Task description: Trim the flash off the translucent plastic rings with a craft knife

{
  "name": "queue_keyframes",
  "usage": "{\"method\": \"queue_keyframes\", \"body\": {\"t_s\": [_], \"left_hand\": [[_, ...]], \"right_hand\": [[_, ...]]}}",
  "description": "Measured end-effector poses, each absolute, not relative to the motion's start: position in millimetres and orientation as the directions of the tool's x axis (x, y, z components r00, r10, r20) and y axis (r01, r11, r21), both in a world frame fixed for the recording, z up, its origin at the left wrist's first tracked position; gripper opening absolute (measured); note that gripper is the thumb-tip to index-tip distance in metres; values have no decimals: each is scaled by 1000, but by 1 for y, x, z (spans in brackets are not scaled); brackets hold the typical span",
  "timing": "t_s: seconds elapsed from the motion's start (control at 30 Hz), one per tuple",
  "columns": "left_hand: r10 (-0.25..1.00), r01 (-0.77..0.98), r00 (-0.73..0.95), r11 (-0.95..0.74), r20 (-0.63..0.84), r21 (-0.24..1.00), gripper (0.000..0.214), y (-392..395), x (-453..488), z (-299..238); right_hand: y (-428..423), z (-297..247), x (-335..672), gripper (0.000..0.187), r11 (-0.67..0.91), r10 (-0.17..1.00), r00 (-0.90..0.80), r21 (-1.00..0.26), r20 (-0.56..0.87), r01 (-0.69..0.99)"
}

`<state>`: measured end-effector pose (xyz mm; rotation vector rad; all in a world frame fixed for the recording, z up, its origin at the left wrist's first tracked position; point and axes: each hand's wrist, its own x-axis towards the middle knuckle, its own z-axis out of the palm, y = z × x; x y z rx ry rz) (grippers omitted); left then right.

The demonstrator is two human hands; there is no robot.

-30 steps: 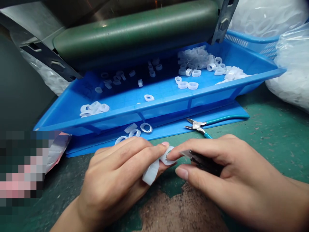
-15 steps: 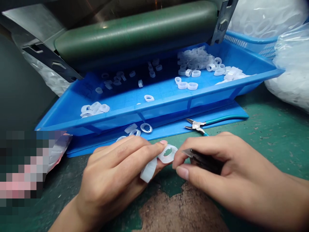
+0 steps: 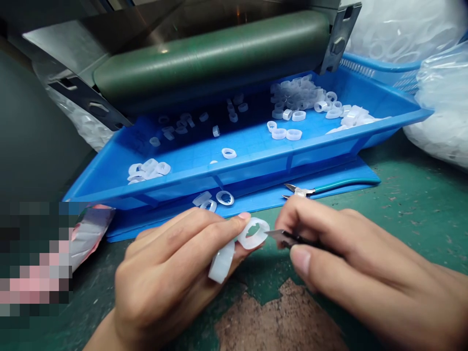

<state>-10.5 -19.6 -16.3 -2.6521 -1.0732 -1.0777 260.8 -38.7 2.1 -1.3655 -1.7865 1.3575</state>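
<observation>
While the left hand (image 3: 168, 278) grips a pair of translucent silicone rings, the right hand (image 3: 351, 253) closes on a black-handled cutter (image 3: 310, 246), its metal tip just at the edge of the upper ring (image 3: 253, 233). The lower ring (image 3: 221, 261) sits against the left palm side, below the left fingers.

Just beyond the left fingers: loose rings (image 3: 224, 198) on a blue mat (image 3: 256, 204). Beyond the right fingers: teal-handled side cutters (image 3: 347, 184), lying on the bench edge and mat. Farther out, past both hands: a tilted blue plastic tray (image 3: 234, 178) holding scattered rings and a heap of rings (image 3: 300, 97). Above the tray: a green roller (image 3: 208, 61). Right of the right hand, farther off: a blue basket (image 3: 380, 68) and clear plastic bags of rings (image 3: 442, 107). Under both hands: a worn green workbench (image 3: 413, 214).
</observation>
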Motion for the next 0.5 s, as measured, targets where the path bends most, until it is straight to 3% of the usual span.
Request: {"method": "queue_keyframes", "body": {"t_s": [0.23,0.37,0.5], "left_hand": [[551,622,503,-766,666,164,18,-27,-19,-18],[565,628,502,-759,655,172,25,-28,-21,-21],[582,648,475,-739,660,185,28,-30,-20,-24]], "right_hand": [[-34,18,251,18,-258,783,-427,-860,-453,440],[-30,12,247,21,-205,743,-569,-929,-352,308],[-34,-9,244,25,-188,793,-533,-951,-294,245]]}}
